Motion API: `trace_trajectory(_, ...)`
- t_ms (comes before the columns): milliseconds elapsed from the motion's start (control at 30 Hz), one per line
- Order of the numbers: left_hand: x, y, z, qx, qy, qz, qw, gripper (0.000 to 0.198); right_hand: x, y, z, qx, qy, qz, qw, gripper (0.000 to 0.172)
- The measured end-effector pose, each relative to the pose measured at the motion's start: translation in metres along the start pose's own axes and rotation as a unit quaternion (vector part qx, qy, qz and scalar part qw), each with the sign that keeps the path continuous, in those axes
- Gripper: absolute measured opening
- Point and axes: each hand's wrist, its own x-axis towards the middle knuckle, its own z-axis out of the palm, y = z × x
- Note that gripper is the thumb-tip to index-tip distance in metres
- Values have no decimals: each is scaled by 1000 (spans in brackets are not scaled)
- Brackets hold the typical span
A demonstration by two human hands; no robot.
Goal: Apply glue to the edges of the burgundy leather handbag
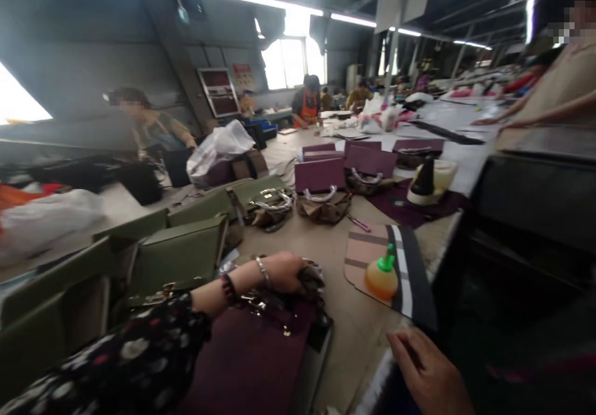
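Observation:
In front of me lies a handbag with a purple flap (251, 356), metal fittings and a crumpled brownish part at its far end. My left hand (287, 272) reaches across it, fingers closed on that brownish part. Close to the table's edge is my right hand (431, 368), fingers curled in and thumb near the fingertips, with nothing visible in it. Beyond it, an orange squeeze bottle with a green nozzle (382, 275) stands on a flat panel of pink, brown, white and black bands (361, 250).
Several green bags (179, 254) line the left side. Purple-flapped bags (320, 176) stand farther back. A pink-handled tool (358, 223) lies near a purple cloth (447, 207) bearing a pale container with a black cone (423, 179). Other people are at tables, one (554, 86) at right.

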Motion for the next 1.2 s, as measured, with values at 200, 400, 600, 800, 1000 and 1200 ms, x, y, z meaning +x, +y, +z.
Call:
trace_trajectory(200, 1, 0, -10, -19, -10, -23, 999, 28, 24, 19, -11, -60, 114, 63, 990, 59)
trace_trajectory(400, 12, 12, -16, -16, -34, -38, 999, 26, 56, 26, 9, -39, 68, 23, 997, 81)
trace_trajectory(600, 20, 13, -19, -17, -45, -26, 999, 26, 77, 26, 25, -28, 39, 25, 999, 68)
trace_trajectory(800, 24, 11, -19, -22, -59, -22, 998, 32, 86, 20, 27, -9, 66, 52, 996, 56)
trace_trajectory(1000, 24, 15, -22, -19, -69, -16, 997, 37, 60, -7, -12, 126, -21, 108, 986, 56)
trace_trajectory(1200, 35, 26, -24, -16, -68, 14, 997, 37, 7, -8, -63, 429, -123, 276, 851, 61)
